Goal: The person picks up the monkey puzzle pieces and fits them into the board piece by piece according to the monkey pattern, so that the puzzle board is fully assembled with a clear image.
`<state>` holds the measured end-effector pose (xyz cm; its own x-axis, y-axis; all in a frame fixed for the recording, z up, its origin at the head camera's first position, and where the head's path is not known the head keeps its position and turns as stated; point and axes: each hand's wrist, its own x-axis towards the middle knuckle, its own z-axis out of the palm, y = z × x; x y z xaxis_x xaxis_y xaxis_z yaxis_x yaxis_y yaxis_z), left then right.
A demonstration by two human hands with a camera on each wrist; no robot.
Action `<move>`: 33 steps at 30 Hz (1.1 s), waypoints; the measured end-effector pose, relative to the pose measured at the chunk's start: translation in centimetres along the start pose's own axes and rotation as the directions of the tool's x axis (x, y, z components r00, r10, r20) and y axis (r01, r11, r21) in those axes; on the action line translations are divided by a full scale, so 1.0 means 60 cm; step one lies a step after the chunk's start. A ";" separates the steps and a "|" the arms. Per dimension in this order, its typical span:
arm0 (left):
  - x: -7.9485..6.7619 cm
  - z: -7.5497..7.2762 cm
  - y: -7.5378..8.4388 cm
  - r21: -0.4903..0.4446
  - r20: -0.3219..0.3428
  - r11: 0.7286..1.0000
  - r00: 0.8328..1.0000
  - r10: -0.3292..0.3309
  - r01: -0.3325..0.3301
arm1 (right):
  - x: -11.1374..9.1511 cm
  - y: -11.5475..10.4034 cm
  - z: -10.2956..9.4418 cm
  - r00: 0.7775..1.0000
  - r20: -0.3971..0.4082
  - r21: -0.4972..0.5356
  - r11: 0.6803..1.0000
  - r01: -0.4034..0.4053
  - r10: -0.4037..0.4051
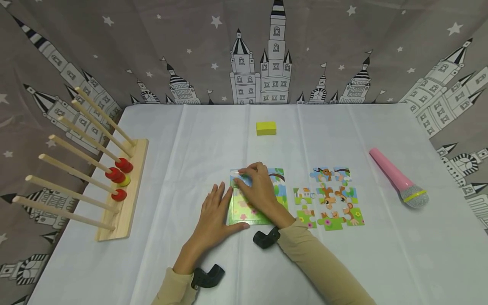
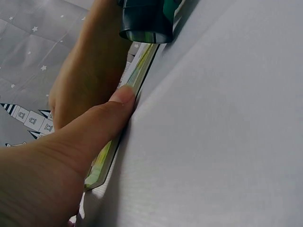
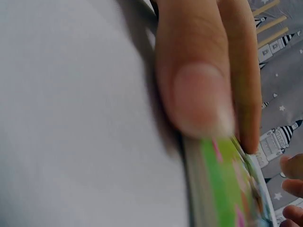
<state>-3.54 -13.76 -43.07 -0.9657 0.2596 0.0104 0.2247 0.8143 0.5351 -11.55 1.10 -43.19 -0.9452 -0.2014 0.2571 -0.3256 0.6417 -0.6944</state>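
Note:
A shallow picture puzzle board (image 1: 281, 199) with a printed green meadow and blue sky lies flat on the white table. My right hand (image 1: 262, 190) reaches over it, thumb and curled forefinger at its far left corner, where they pinch a pale blue puzzle piece (image 1: 244, 178), mostly covered by the fingers. Along the board's left side rests my left hand (image 1: 213, 218), its fingers extended and its thumb (image 2: 124, 96) against the near edge. The right wrist view shows the right thumb (image 3: 201, 99) large and blurred above the board's edge; the piece is hidden there.
Right of the board lie several loose puzzle pieces (image 1: 331, 222) showing a brown animal. Farther right is a pink toy microphone (image 1: 392, 171). A yellow block (image 1: 266, 128) sits behind the board. On the left stands a wooden peg rack (image 1: 133, 199) with red and yellow beads.

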 end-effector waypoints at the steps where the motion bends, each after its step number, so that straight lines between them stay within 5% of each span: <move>1: 0.000 0.000 0.000 0.001 -0.001 1.000 1.000 0.000 0.000 | 0.001 -0.001 -0.004 1.000 0.000 0.006 1.000 -0.005 0.005; 8: -0.001 0.000 0.000 -0.002 -0.001 1.000 1.000 -0.003 0.003 | 0.013 0.013 -0.059 0.997 0.082 -0.062 0.998 0.000 0.005; 15: -0.001 0.002 0.001 -0.002 -0.006 1.000 1.000 -0.012 0.012 | 0.015 0.057 -0.145 0.979 0.179 -0.187 0.980 -0.063 0.097; 25: 0.000 0.003 0.002 -0.017 0.005 0.999 1.000 -0.028 0.028 | -0.003 0.139 -0.258 0.958 0.166 -0.273 0.944 -0.184 0.235; 33: 0.000 0.004 0.001 -0.021 0.003 0.999 0.999 -0.032 0.032 | -0.020 0.179 -0.300 0.926 0.208 -0.269 0.928 -0.256 0.316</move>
<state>-3.49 -13.56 -43.25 -0.9719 0.2352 -0.0091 0.1911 0.8110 0.5529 -13.47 21.53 -38.84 -0.9830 -0.1382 -0.1212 -0.0538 0.8466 -0.5295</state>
